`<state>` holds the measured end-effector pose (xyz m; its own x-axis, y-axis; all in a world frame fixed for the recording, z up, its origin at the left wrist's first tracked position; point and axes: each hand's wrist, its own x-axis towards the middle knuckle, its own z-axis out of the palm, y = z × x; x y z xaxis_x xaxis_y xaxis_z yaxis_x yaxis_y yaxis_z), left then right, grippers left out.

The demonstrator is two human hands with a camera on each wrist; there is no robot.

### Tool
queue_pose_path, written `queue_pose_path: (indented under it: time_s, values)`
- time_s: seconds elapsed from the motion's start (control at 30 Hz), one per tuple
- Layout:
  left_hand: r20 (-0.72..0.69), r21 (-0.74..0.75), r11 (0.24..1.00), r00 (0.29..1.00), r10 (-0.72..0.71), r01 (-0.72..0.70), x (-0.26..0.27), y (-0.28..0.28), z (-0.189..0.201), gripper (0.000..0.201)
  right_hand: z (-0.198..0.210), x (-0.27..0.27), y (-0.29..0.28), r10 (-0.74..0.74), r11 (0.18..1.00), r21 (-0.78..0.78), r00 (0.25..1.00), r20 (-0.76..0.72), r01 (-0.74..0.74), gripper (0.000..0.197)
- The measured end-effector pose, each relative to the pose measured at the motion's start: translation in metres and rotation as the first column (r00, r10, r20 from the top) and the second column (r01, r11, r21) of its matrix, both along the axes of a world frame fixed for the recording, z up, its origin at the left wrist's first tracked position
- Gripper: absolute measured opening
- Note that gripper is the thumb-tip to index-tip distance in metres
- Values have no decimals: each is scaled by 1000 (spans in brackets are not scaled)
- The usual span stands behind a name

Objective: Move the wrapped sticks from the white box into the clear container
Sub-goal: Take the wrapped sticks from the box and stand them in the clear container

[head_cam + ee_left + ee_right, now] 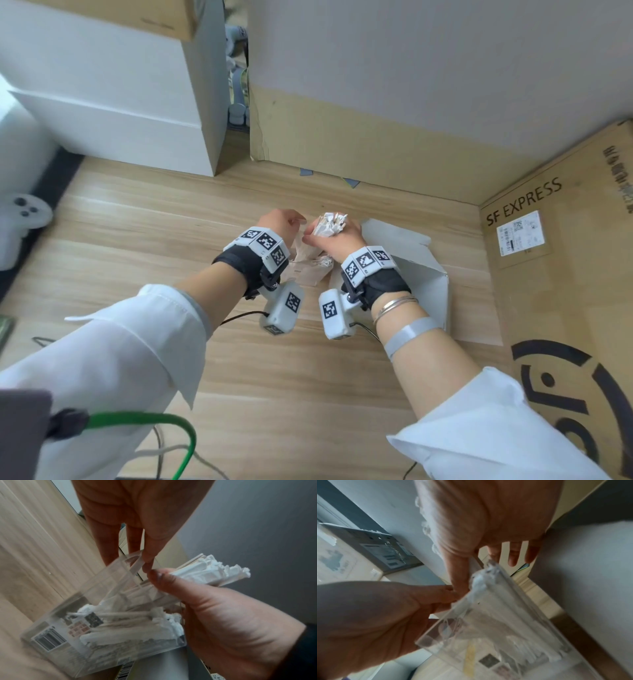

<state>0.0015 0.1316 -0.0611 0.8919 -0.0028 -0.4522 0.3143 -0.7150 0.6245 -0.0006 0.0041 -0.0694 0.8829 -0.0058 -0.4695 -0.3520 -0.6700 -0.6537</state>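
My right hand [325, 233] grips a bundle of white paper-wrapped sticks [330, 222], their ends sticking up above the fist. The bundle [211, 570] hangs over the mouth of the clear container [102, 615], which is tilted and holds several wrapped sticks. My left hand [147, 562] pinches the container's upper rim between thumb and forefinger. In the head view the left hand [298, 222] is just left of the right one, and the container [308, 263] shows between the wrists. The opened white box [421, 270] lies right of my right wrist. In the right wrist view, the right hand [486, 573] is above the container [488, 622].
A tall cardboard box marked SF EXPRESS [548, 274] walls off the right side. Another big cardboard box [376, 137] stands at the back and white boxes [120, 102] at the back left. A white controller [27, 212] lies at the left edge, a green cable [154, 421] near me.
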Motion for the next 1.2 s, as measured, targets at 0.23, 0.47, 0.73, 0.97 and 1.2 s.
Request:
queue_pose_path:
  time_s: [0.23, 0.47, 0.73, 0.97, 1.2]
  values:
    - [-48, 7, 1000, 998, -28, 28, 1, -3, 7, 34, 30, -4, -11, 169, 985, 24, 975, 142, -174, 18]
    - [-69, 52, 997, 996, -52, 55, -2, -6, 14, 36, 10, -12, -11, 321, 936, -177, 944, 70, -305, 20]
    - [-44, -14, 999, 998, 43, -43, -7, -17, 16, 39, 25, -7, -26, 112, 994, -23, 980, 167, -109, 24]
    - [151, 24, 996, 984, -93, 91, -12, -56, 33, 48, 32, -16, -59, 19, 998, 50, 989, 149, -26, 25]
    - [162, -56, 976, 967, -198, 209, -33, -106, 29, 54, 23, -34, -98, -33, 999, 15, 996, 88, 32, 23]
